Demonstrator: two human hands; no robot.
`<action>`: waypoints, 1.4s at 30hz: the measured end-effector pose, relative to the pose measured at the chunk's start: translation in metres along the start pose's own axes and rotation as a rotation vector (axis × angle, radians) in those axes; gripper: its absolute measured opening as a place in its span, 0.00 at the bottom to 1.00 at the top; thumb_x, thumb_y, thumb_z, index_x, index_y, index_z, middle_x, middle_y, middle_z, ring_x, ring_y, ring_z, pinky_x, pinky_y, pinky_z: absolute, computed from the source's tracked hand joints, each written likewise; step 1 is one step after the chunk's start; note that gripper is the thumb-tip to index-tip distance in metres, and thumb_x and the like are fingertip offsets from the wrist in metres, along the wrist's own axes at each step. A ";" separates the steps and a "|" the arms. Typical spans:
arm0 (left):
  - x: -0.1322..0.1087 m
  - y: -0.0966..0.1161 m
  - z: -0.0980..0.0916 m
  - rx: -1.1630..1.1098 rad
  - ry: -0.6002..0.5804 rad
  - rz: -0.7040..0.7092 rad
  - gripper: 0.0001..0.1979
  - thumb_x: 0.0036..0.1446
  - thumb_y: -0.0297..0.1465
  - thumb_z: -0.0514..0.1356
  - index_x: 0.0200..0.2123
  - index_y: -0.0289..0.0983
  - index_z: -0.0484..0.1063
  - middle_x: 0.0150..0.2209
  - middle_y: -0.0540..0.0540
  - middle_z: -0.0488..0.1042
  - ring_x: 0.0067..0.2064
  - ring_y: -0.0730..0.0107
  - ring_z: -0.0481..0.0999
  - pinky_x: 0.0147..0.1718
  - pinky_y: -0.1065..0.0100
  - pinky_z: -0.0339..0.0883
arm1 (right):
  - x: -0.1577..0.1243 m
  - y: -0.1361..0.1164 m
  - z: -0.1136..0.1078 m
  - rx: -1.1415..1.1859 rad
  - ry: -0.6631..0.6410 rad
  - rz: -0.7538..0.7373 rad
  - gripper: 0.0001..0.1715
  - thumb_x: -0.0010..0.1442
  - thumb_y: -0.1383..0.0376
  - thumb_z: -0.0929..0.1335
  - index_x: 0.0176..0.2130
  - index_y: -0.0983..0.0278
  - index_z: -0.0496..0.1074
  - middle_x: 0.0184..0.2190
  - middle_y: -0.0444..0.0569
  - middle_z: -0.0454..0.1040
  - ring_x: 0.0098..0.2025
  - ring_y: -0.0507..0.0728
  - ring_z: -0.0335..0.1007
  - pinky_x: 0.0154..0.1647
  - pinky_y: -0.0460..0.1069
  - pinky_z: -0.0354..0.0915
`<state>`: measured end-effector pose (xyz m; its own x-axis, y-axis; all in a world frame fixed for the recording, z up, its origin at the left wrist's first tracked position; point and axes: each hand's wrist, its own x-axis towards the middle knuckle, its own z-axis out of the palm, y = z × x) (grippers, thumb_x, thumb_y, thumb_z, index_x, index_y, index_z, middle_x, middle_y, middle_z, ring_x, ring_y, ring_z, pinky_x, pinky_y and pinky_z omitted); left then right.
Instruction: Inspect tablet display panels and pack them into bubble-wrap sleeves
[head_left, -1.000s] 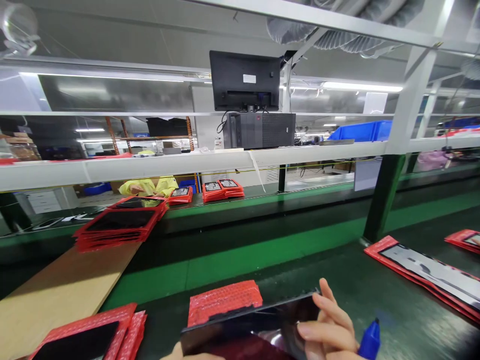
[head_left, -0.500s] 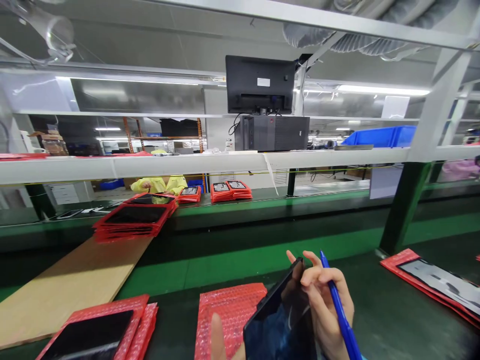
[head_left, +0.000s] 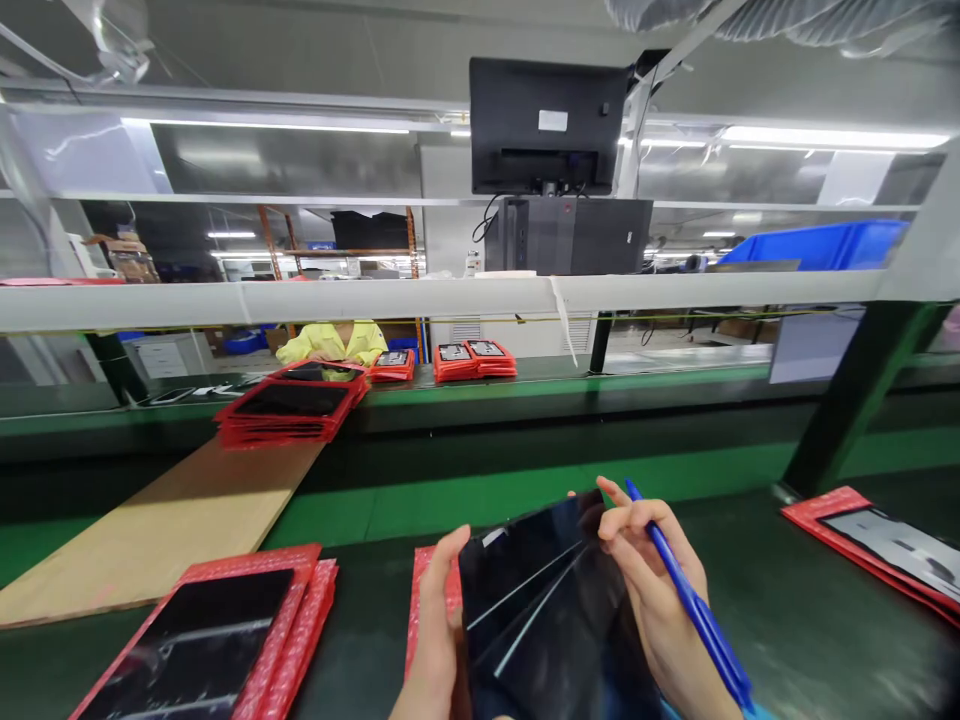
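A glossy black screen panel (head_left: 547, 610) is held up between my hands, with light streaks reflected across its face. My left hand (head_left: 437, 620) grips its left edge, thumb along the side. My right hand (head_left: 652, 570) pinches its upper right corner and also carries a blue pen (head_left: 690, 600) tucked between the fingers, tip up. Behind the panel lies a red bubble-wrap bag (head_left: 421, 600), mostly hidden. To the left, another black panel (head_left: 202, 640) rests on red bubble-wrap bags (head_left: 300, 620).
A wooden board (head_left: 172, 530) spans towards a stack of red-wrapped panels (head_left: 289, 425). Beyond, a person in yellow (head_left: 337, 343) sits near smaller red stacks (head_left: 474, 362). At right lie a silver-backed panel (head_left: 892, 545) and a green post (head_left: 855, 400). A white rail (head_left: 412, 298) crosses ahead.
The panel has turned from a steep slant to face me more squarely. My left hand has come up and closed on its left edge. The view has shifted slightly.
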<state>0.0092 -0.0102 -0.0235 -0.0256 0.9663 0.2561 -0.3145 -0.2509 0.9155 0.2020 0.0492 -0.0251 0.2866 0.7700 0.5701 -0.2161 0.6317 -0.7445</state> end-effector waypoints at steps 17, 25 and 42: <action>0.030 0.000 0.005 -0.096 0.178 -0.048 0.29 0.51 0.42 0.62 0.57 0.46 0.63 0.58 0.47 0.67 0.63 0.50 0.58 0.61 0.54 0.52 | 0.013 -0.005 0.002 0.357 0.339 0.499 0.20 0.40 0.67 0.76 0.33 0.55 0.67 0.23 0.36 0.72 0.47 0.56 0.73 0.67 0.61 0.46; 0.027 0.013 0.011 -0.354 0.206 -0.219 0.22 0.56 0.36 0.62 0.54 0.50 0.67 0.60 0.57 0.65 0.68 0.69 0.44 0.65 0.67 0.34 | 0.024 0.000 0.003 0.380 0.385 0.587 0.25 0.27 0.74 0.73 0.27 0.58 0.63 0.16 0.30 0.66 0.36 0.51 0.77 0.65 0.51 0.53; 0.025 0.006 0.010 -0.269 0.088 -0.190 0.29 0.57 0.41 0.57 0.61 0.47 0.55 0.62 0.48 0.64 0.65 0.60 0.57 0.62 0.59 0.50 | 0.014 0.003 -0.001 0.076 0.088 0.378 0.24 0.43 0.70 0.76 0.39 0.57 0.68 0.40 0.44 0.81 0.56 0.60 0.70 0.63 0.57 0.54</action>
<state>0.0164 0.0117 -0.0086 -0.0208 0.9985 0.0498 -0.5602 -0.0529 0.8267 0.2060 0.0619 -0.0195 0.2523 0.9408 0.2265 -0.3890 0.3129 -0.8665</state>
